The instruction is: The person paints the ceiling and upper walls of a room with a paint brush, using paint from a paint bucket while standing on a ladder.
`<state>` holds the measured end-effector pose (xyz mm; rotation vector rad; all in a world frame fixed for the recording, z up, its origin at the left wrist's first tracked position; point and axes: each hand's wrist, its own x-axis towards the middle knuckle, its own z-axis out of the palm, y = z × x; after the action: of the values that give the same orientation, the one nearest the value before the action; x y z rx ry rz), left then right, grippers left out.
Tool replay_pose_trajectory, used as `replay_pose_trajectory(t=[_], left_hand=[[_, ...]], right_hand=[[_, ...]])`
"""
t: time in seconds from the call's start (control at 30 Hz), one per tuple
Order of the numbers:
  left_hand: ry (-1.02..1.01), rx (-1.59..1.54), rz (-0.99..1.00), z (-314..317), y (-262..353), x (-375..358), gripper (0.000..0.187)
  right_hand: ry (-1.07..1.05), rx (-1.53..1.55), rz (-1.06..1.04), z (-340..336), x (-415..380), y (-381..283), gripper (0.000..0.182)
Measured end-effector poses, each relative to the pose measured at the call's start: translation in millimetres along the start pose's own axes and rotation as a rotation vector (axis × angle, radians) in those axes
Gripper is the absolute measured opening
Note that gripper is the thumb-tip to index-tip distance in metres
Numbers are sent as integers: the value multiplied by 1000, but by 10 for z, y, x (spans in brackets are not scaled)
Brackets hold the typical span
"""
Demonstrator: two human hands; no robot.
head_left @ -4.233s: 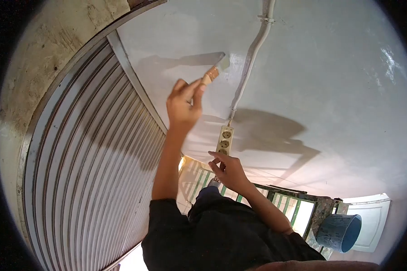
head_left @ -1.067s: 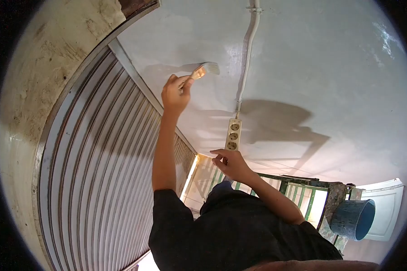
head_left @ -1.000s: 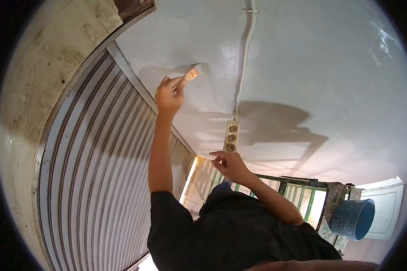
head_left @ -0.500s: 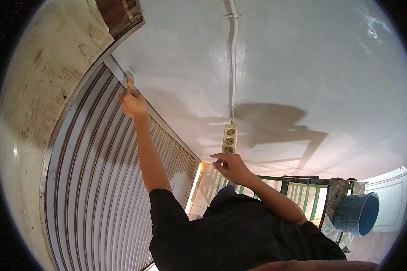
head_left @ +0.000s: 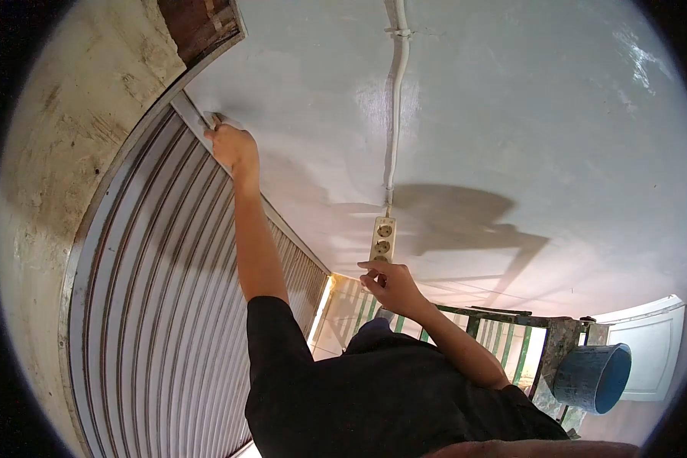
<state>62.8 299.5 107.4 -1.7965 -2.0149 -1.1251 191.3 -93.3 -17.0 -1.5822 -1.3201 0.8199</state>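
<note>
At the upper left, my left hand (head_left: 235, 146) is closed around a small tool (head_left: 215, 120), mostly hidden by the fingers, against the pale wall (head_left: 298, 99) beside the shutter's metal edge. In the earlier view the tool shows a wood-coloured handle and a pale, flat end. My right hand (head_left: 393, 286) is bent in front of my body with curled fingers; what they hold, if anything, cannot be made out. Directly above it in view is a white socket strip (head_left: 383, 237), its lower end partly covered by the hand. A white cable (head_left: 395, 99) runs up the wall from the strip.
A ribbed metal shutter (head_left: 160, 267) fills the left side, next to a stained cream surface (head_left: 61, 160). At the lower right, a blue bucket (head_left: 592, 378) is beside a paint-spattered stand (head_left: 561, 340). Green bars (head_left: 523, 355) and a white door (head_left: 649, 347) are behind.
My left hand has moved slightly up along the shutter's edge and turned, so the tool shows less. The view has shifted slightly; my right hand keeps nearly the same pose.
</note>
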Motion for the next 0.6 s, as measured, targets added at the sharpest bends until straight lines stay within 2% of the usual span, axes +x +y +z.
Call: replay_pose_trajectory(t=[0.07, 0.2, 0.3, 0.37, 0.4, 0.53, 0.6], left_hand=[[2, -65, 59, 103, -79, -28, 29], [0, -78, 140, -242, 17, -445, 26], [-81, -247, 183, -415, -184, -694, 22], [57, -461, 162, -435, -395, -748, 22], [55, -564, 104, -466, -470, -724, 27], [38, -426, 24, -353, -741, -341, 32], [122, -412, 40, -329, -717, -134, 33]], right_hand=[[6, 23, 5, 3, 20, -3, 31], [-17, 59, -15, 88, 96, -13, 31], [-89, 67, 12, 169, 125, -88, 32], [-119, 30, -72, 221, 107, -119, 33], [-146, 34, -40, 235, 87, -142, 33], [-172, 45, -6, 282, 11, -74, 33], [-166, 5, 4, 265, 10, -67, 33]])
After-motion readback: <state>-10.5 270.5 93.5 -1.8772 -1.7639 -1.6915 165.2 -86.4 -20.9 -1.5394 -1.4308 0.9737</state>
